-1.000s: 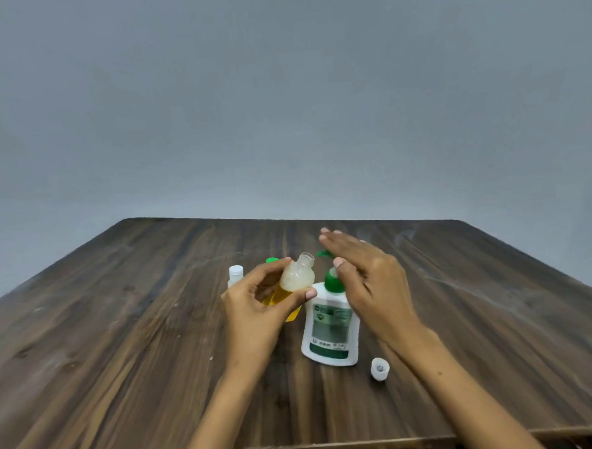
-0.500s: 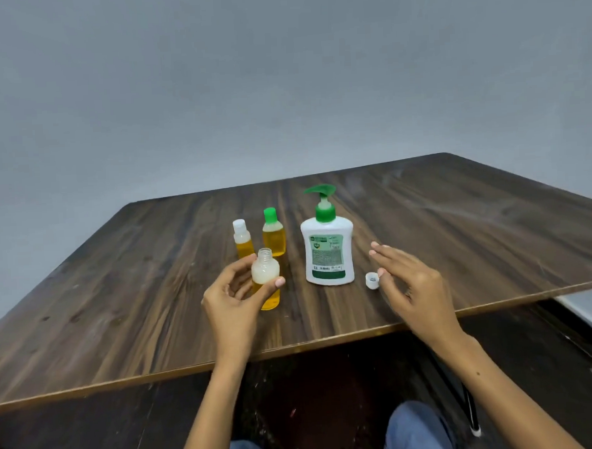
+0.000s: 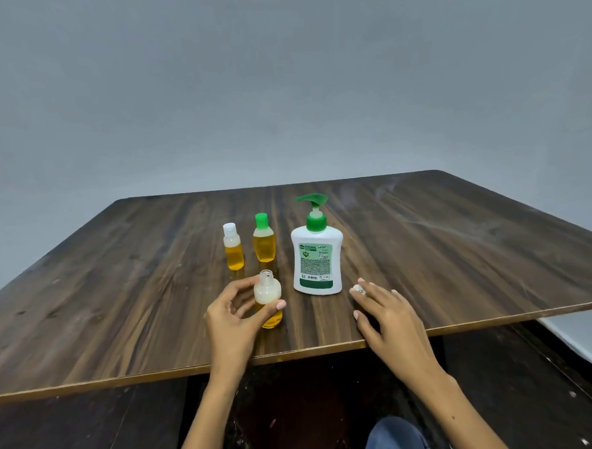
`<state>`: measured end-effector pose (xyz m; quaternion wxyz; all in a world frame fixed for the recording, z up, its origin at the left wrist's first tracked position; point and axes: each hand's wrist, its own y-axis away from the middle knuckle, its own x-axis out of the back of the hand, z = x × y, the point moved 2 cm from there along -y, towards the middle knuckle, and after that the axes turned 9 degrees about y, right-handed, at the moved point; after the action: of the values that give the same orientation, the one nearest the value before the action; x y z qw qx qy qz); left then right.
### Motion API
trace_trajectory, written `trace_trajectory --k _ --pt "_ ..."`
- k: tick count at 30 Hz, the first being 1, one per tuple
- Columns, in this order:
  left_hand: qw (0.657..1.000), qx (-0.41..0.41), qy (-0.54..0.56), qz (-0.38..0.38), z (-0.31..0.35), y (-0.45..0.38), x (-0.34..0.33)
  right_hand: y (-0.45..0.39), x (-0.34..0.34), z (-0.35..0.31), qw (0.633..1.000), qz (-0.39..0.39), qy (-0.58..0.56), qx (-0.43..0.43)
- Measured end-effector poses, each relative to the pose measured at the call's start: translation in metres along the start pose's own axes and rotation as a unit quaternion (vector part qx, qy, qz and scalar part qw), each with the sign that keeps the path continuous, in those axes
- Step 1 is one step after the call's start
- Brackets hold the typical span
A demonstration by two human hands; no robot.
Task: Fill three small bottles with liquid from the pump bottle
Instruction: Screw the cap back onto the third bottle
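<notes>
Here, a person's knees in blue trousers [image 3: 395,439] show below the near edge of a dark wooden table [image 3: 120,302], over a dark floor [image 3: 76,435]. Both bare forearms reach over that edge toward the pump bottle [image 3: 317,257], which serves as the marker for everything else.

Nearest the edge, the right hand [image 3: 392,319] lies low over the tabletop, just in front of and to the right of the pump bottle. Its fingers are straight and spread, and their tips touch a small white cap [image 3: 359,288] that sits on the wood just beside the bottle's base.

In front of and to the left of the pump bottle, the left hand [image 3: 236,316] grips the open small bottle [image 3: 268,303], thumb and fingers curled round its body. This bottle stands upright, uncapped, its lower part yellow with liquid and its upper part cloudy white.

The pump bottle itself stands upright, white with a green label and green pump head.

Just left of it and slightly farther back stands a green-capped bottle [image 3: 264,239], filled with yellow liquid. Left of that again, close beside it, stands a white-capped bottle [image 3: 233,247], also holding yellow liquid.

Behind the table rises a plain grey wall [image 3: 280,87].
</notes>
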<state>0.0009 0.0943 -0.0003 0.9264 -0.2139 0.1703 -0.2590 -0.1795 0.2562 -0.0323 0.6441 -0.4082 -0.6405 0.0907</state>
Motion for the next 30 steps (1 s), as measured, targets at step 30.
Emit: trace_trajectory --k 30 --pt "0.996 0.006 -0.077 0.04 -0.012 -0.003 0.009 -0.088 0.007 -0.113 0.808 -0.001 -0.582 -0.084"
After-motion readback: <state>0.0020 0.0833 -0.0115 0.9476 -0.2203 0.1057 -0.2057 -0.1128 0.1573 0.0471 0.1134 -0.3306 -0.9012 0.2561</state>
